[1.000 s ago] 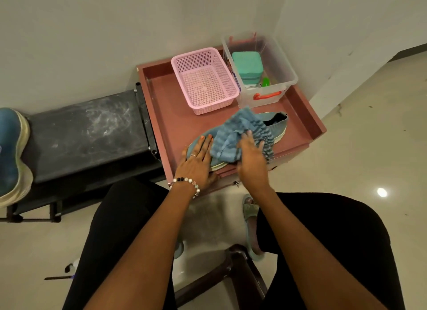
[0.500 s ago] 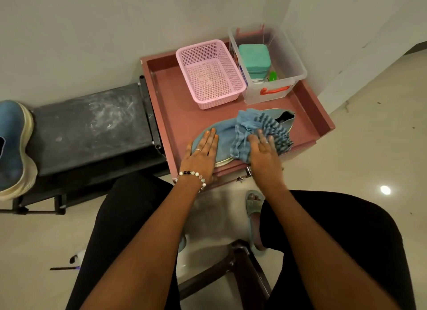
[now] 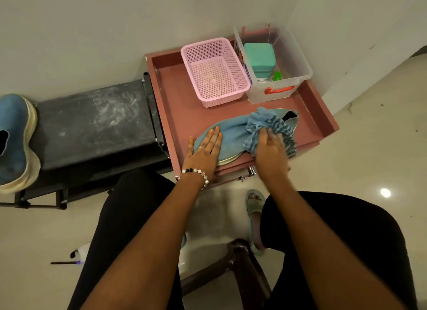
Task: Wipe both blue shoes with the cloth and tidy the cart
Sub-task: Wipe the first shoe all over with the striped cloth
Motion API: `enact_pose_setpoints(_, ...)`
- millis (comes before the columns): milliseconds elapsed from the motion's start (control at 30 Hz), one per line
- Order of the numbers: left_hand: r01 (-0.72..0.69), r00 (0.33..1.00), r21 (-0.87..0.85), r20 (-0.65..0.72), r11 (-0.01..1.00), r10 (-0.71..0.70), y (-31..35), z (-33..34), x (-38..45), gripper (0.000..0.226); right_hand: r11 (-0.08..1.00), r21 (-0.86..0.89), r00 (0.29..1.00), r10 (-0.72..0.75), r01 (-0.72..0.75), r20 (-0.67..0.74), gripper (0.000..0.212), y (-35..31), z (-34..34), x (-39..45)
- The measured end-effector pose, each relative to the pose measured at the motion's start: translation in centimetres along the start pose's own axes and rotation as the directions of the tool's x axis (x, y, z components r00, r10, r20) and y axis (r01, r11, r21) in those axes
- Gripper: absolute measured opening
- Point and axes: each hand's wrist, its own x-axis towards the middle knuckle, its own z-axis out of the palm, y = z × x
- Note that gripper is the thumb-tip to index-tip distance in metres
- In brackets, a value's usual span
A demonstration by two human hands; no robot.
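One blue shoe [image 3: 233, 134] lies on its side along the front of the pink cart tray [image 3: 175, 97], toe to the left. My left hand [image 3: 205, 151] rests flat on the toe with straight fingers. My right hand [image 3: 269, 150] presses a bunched blue striped cloth [image 3: 265, 124] onto the heel end of the shoe, fingers bent over the cloth. The other blue shoe [image 3: 13, 138] lies on the black bench [image 3: 92, 124] at the far left.
A pink mesh basket [image 3: 213, 71] and a transparent box [image 3: 272, 64] with a teal case and a red handle stand at the back of the tray. A wall runs behind. My knees, a sandalled foot [image 3: 254, 208] and a dark stool leg are below.
My right hand and the cloth have slid right along the shoe, from its middle toward the heel. My left hand stays on the toe.
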Motion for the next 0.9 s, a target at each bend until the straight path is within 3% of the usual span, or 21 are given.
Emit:
enact_pose_setpoints(67, 0.002, 1.0, -0.008, -0.014, 1.0, -0.002, 0.1, 0.0, -0.1, 0.086, 0.989, 0.136, 0.999, 0.047, -0.05, 0.022, 0.042, -3.6, 1.2, -1.3)
enact_pose_setpoints(100, -0.006, 1.0, -0.014, -0.002, 1.0, 0.006, 0.1, -0.3, -0.1, 0.08, 0.985, 0.171, 1.0, -0.005, 0.003, 0.009, 0.04, -5.1, 1.9, -1.9)
enact_pose_setpoints(200, -0.021, 0.997, -0.051, 0.068, 0.998, 0.024, -0.1, -0.9, 0.0, 0.079, 0.95, 0.183, 0.959, -0.27, 0.253, 0.08, 0.043, -5.0, 2.9, -2.5)
enact_pose_setpoints(300, -0.026, 0.998, -0.011, 0.057, 1.0, 0.026, -0.2, -0.5, 0.1, 0.099, 0.876, 0.044, 0.863, -0.481, 0.48, 0.158, 0.053, 0.3, 1.0, -0.3)
enact_pose_setpoints(367, -0.027, 0.999, 0.002, 0.036, 1.0, 0.027, -0.4, 0.1, 0.3, 0.11, 0.887, -0.107, 0.892, -0.438, 0.45, 0.114, 0.056, 3.5, 0.0, 1.5)
enact_pose_setpoints(433, -0.021, 0.999, -0.016, 0.035, 1.0, 0.021, -0.3, 0.2, 0.2, 0.115, 0.927, -0.209, 0.95, -0.303, 0.311, 0.072, 0.054, 4.0, -0.2, 1.9)
enact_pose_setpoints(533, -0.016, 0.999, -0.019, 0.028, 1.0, 0.017, -0.2, 0.1, 0.1, 0.112, 0.993, -0.112, 0.998, -0.041, 0.045, 0.037, 0.051, -0.2, 2.0, 0.2)
enact_pose_setpoints(600, -0.008, 1.0, -0.045, 0.015, 0.999, 0.009, -0.1, 0.0, 0.0, 0.098, 1.0, -0.01, 0.998, 0.023, -0.023, 0.059, 0.053, -4.1, 3.8, -1.4)
enact_pose_setpoints(667, -0.017, 0.999, -0.08, 0.049, 0.997, 0.021, -0.1, -0.5, 0.1, 0.089, 0.997, 0.048, 0.995, -0.068, 0.064, 0.077, 0.052, -6.9, 4.9, -2.9)
enact_pose_setpoints(733, -0.03, 0.997, -0.079, 0.068, 0.996, 0.035, -0.2, -0.4, 0.1, 0.094, 0.98, 0.052, 0.975, -0.197, 0.192, 0.099, 0.051, -6.2, 4.8, -3.5)
enact_pose_setpoints(833, -0.037, 0.996, -0.033, 0.074, 0.999, 0.04, -0.3, -0.3, 0.0, 0.104, 0.873, -0.081, 0.872, -0.465, 0.48, 0.153, 0.057, -0.8, 2.2, -2.0)
enact_pose_setpoints(900, -0.027, 0.998, -0.036, 0.053, 0.999, 0.029, -0.3, 0.0, 0.2, 0.111, 0.867, -0.187, 0.883, -0.428, 0.461, 0.19, 0.064, 2.3, 0.2, -0.1)
